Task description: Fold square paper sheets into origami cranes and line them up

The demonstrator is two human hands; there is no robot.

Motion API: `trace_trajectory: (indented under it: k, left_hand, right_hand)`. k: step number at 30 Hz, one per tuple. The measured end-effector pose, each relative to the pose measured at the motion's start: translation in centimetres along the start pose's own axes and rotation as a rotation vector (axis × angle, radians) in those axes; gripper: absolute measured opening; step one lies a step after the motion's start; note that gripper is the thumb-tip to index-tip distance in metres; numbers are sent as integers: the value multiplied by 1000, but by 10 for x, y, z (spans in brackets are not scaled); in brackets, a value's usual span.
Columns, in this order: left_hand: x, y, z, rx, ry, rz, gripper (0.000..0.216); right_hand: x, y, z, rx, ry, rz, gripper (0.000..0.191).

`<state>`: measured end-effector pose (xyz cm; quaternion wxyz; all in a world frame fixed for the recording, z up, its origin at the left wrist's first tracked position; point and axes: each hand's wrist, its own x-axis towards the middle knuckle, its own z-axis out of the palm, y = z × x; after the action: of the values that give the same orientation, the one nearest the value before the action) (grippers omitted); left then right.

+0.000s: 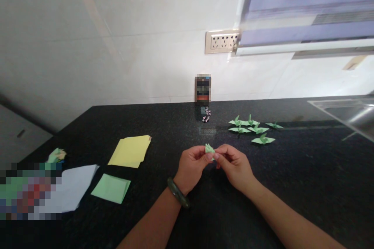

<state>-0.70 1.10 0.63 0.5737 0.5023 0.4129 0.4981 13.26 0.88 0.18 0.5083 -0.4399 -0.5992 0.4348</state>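
Note:
A small piece of folded green paper [208,148] is pinched between my two hands, above the black countertop. My left hand [193,164], with a dark bangle on the wrist, grips its left side between thumb and fingers. On the other side, my right hand [233,163] holds it the same way. My fingers cover most of the paper, so its full shape is hidden. Several finished green paper cranes [253,129] stand beyond my right hand. To the left lie a stack of green paper squares [111,188] and a stack of yellow paper [130,151].
White paper [78,186] lies at the left beside a blurred-out packet [29,194]. A phone-like object [203,88] leans on the wall, a beaded strap [207,114] before it. A sink [356,114] is at the right, a socket panel [208,42] on the wall.

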Motion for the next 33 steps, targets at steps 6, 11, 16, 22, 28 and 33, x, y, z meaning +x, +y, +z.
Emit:
trace_trajectory:
  k: [6, 11, 16, 22, 28, 33]
  left_hand:
    - [-1, 3, 0, 27, 89, -37, 15]
    - [0, 6, 0, 105, 123, 61, 14]
    - [0, 3, 0, 90, 84, 63, 14]
    - [-2, 8, 1, 123, 110, 65, 19]
    - [-2, 8, 1, 60, 139, 41, 25]
    - [0, -1, 0, 2, 111, -32, 39]
  right_hand:
    - [1, 1, 1, -10, -31, 31, 17]
    - [0, 1, 2, -94, -85, 74, 22]
    - [-4, -6, 0, -373, -90, -209, 20]
    - [-5, -10, 2, -359, -111, -261, 21]
    - [-5, -6, 3, -255, -164, -59, 21]
    - [-5, -6, 3, -214, -137, 4, 27]
